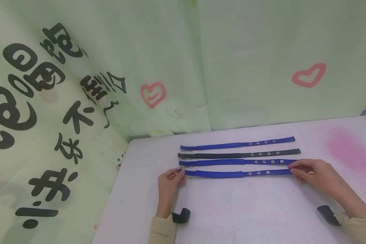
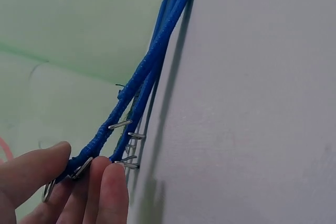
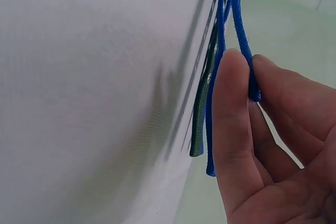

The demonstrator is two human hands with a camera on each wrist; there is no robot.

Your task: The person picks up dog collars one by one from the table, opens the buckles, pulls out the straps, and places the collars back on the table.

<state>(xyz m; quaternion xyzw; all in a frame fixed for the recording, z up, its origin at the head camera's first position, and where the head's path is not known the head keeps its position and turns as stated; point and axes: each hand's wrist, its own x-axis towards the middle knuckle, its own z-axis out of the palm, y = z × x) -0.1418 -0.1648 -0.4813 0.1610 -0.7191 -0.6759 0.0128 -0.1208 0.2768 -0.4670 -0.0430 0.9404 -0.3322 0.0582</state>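
Nearest the person is a blue collar (image 1: 219,174) with metal eyelets, stretched out lengthwise. My left hand (image 1: 168,183) pinches its buckle end between thumb and fingers, where a metal ring (image 2: 48,191) sticks out. At the other end, my right hand (image 1: 318,173) pinches the plain tip (image 3: 254,94) between thumb and fingertips. Just behind it lies a second blue collar (image 1: 221,162), then a black collar (image 1: 219,156), and farthest back a third blue collar (image 1: 216,146). All lie roughly parallel, buckle ends to the left.
The collars are on a table with a white cloth (image 1: 231,210), which bears a pink patch (image 1: 350,149) on the right. A pale green curtain (image 1: 247,61) with hearts and black lettering hangs behind and to the left. Black straps (image 1: 181,216) circle both wrists.
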